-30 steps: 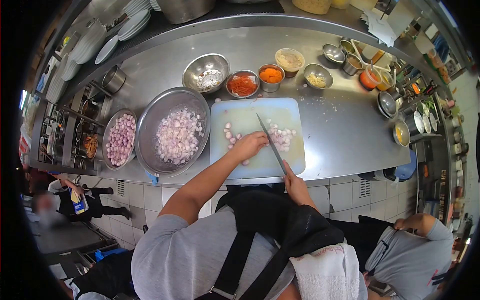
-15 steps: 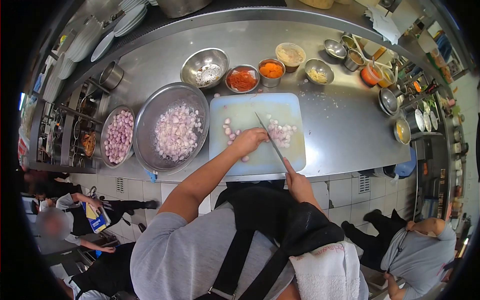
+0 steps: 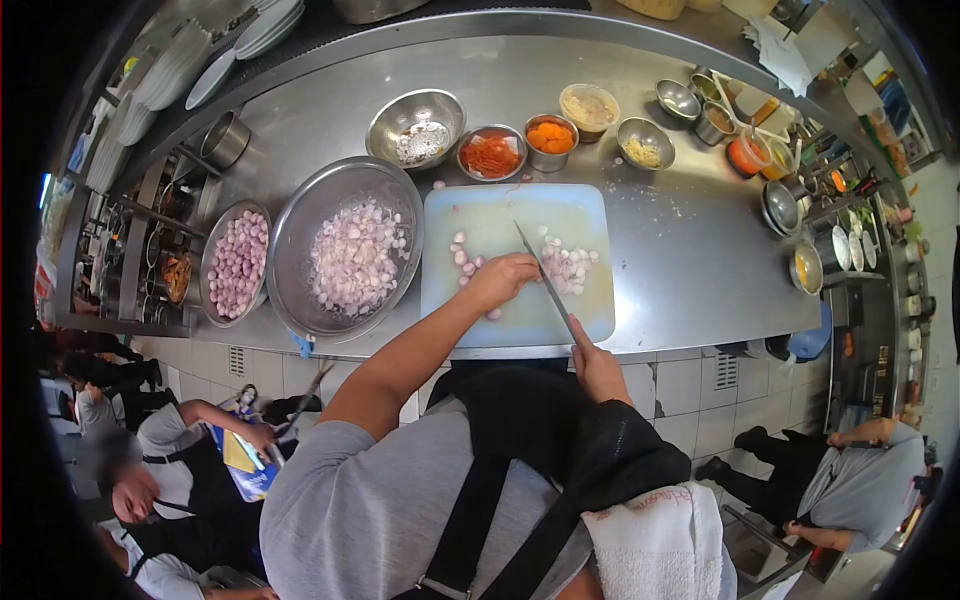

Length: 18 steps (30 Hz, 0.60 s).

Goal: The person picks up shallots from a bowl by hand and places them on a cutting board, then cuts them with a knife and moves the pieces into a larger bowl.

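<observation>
My right hand (image 3: 598, 368) is wrapped round the handle of a kitchen knife (image 3: 553, 297), whose blade slants up and left across the cutting board (image 3: 500, 215). Fingers bunched against the blade's left side, my left hand (image 3: 508, 279) is pinched over the board; what it holds is hidden under the fingertips. Several whole peeled shallots (image 3: 468, 262) lie to the left of that hand. On the right of the blade is a loose pile of cut shallots (image 3: 570, 268).
Left of the board stand a large steel bowl (image 3: 290, 225) of sliced shallots and a smaller bowl (image 3: 210, 290) of whole ones. Behind it are bowls of red shreds (image 3: 492, 156), orange pieces (image 3: 550, 138) and chopped pale bits (image 3: 642, 152). Co-workers (image 3: 180, 450) stand behind me.
My hands and the knife stay in nearly the same pose at the board. Co-workers at lower left have come closer, and the person at right has shifted. The view has moved slightly.
</observation>
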Motion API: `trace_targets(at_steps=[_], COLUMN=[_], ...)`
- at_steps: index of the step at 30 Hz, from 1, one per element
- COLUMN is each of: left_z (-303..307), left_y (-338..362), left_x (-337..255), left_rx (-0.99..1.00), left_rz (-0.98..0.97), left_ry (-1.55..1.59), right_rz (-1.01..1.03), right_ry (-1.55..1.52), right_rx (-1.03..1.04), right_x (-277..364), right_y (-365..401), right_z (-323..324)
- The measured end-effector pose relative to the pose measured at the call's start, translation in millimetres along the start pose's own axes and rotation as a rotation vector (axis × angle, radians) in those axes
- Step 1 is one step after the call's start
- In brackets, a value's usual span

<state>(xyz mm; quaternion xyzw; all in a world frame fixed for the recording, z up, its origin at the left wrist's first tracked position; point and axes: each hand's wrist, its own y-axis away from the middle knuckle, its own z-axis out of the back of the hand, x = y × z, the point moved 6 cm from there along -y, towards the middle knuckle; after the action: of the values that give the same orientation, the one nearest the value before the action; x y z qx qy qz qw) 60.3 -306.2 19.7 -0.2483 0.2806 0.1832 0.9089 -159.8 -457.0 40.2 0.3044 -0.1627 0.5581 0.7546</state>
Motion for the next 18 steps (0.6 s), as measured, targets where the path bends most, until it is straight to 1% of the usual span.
trace_targets(at_steps=[3, 5, 6, 9, 11, 13, 15, 18], left_z=[0, 2, 0, 1, 2, 0, 1, -2], left_y=[0, 1, 1, 2, 1, 2, 1, 4], left_x=[1, 1, 0, 0, 2, 0, 0, 5], left_rx=[0.005, 0.0, -0.012, -0.03, -0.039, -0.044, -0.04, -0.07], left_rz=[0.007, 0.005, 0.008, -0.006, -0.007, -0.004, -0.014, -0.002], left_ry=[-0.02, -0.014, -0.008, -0.032, -0.031, -0.016, 0.004, -0.03], right_rz=[-0.003, 0.003, 0.013, 0.022, 0.004, -0.027, -0.031, -0.039], right_ry=[0.047, 0.009, -0.024, 0.03, 0.026, 0.024, 0.036, 0.046], right_rx=[-0.019, -0.022, -0.023, -0.023, -0.018, -0.004, 0.017, 0.03], right_x=[8, -11, -5, 9, -7, -7, -4, 9], right_y=[14, 1, -3, 6, 4, 6, -1, 16], right_z=[13, -11, -9, 13, -7, -9, -1, 17])
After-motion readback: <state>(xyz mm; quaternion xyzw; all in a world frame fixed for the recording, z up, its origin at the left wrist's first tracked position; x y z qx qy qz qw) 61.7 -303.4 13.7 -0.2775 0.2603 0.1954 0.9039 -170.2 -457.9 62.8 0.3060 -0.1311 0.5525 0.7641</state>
